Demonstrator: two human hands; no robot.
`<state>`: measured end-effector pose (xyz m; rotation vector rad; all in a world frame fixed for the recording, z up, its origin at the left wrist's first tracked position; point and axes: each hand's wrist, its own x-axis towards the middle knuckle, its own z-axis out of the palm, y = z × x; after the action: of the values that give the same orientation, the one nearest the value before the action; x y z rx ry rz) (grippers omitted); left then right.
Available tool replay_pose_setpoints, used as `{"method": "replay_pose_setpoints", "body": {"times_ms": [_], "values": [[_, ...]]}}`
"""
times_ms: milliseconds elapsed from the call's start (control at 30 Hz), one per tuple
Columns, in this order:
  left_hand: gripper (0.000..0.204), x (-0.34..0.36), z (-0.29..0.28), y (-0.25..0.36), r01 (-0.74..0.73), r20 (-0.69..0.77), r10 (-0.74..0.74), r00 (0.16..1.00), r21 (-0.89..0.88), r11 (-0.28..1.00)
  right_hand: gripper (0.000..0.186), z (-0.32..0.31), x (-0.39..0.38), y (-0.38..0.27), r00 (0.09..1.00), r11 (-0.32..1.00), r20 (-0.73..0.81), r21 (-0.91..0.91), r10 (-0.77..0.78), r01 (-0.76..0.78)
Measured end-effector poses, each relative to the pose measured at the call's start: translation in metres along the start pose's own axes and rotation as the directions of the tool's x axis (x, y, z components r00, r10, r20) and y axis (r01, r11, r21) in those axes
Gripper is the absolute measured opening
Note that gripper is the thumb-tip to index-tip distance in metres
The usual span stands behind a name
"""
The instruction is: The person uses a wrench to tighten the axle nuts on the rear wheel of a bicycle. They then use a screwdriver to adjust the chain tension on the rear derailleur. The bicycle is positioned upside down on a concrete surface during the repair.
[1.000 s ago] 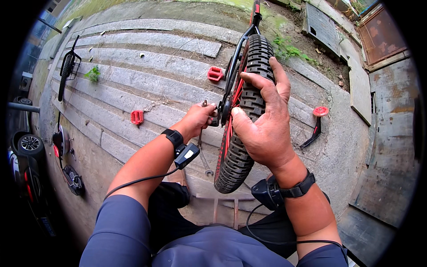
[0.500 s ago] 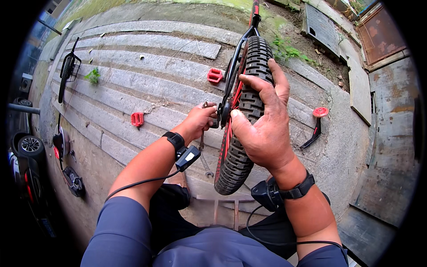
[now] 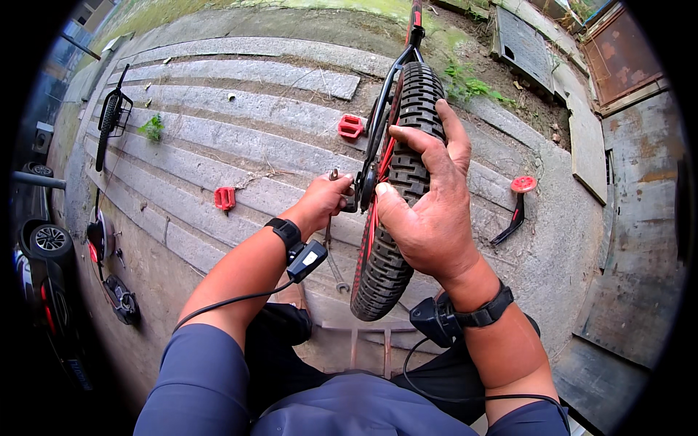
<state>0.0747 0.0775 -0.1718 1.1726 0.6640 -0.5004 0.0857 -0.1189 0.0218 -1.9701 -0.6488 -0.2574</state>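
Wheel [image 3: 379,287]: chunky black tire, deep blocky tread, red spokes [image 3: 372,221], dark hub [image 3: 368,178]. Sits in a black frame [image 3: 383,102], between both hands. Right hand [image 3: 435,218] grips the wheel, fingers splayed across tread, thumb at the spoke side. Left hand [image 3: 325,202], left of the wheel's hub, pinches a metal tool [image 3: 334,174], mostly hidden. Open-ended wrench [image 3: 338,275] lies left of the wheel's near end; red pedal [image 3: 350,127], left of its far half.

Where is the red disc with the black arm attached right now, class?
In the head view, the red disc with its black arm lies right of centre, between the right hand and the large metal sheets at far right.
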Motion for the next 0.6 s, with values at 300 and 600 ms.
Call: {"method": "replay_pose_setpoints", "body": {"times_ms": [300, 600], "values": [[0.018, -0.0018, 0.003, 0.0017, -0.038, 0.019, 0.039, 0.999, -0.018, 0.999, 0.051, 0.0006, -0.0002, -0.0001, 1.0, 1.0, -0.016, -0.008, 0.005, -0.005], [0.019, 0.0009, 0.0047, 0.0, -0.052, 0.014, 0.053, 0.999, -0.027, 0.998, 0.052, -0.0021, 0.0006, -0.0007, 1.0, 0.998, -0.001, -0.067, -0.003, 0.003]]}}
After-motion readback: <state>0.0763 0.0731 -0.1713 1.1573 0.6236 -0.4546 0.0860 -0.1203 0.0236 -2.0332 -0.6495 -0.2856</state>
